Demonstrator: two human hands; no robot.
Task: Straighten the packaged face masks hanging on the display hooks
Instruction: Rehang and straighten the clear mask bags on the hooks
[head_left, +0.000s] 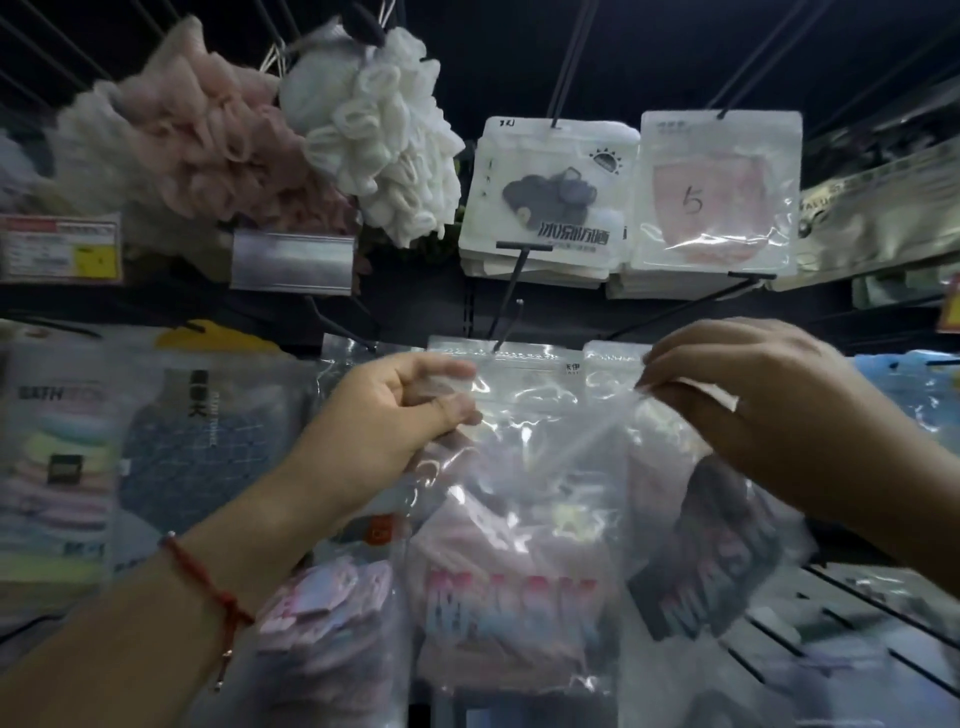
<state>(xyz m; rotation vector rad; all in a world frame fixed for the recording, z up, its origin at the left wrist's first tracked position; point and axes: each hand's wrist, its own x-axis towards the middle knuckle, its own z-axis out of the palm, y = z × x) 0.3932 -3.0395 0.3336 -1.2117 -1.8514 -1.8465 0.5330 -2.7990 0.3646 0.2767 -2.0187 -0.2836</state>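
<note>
Dim shop display: dark back panel (649, 62), black wire hooks (511, 283), clear price-tag holder (293, 262) left of centre.

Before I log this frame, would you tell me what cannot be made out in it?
All in the head view:
- Left hand fingertips: behind the clear mask bag, blurred through the film.
- Whether that bag sits on its hook: glare hides the hole.
- Right hand fingertips: curled under, hidden by the hand.
- Price label: print too small and blurred.
- Dark mask bag: lettering motion-blurred.
</note>
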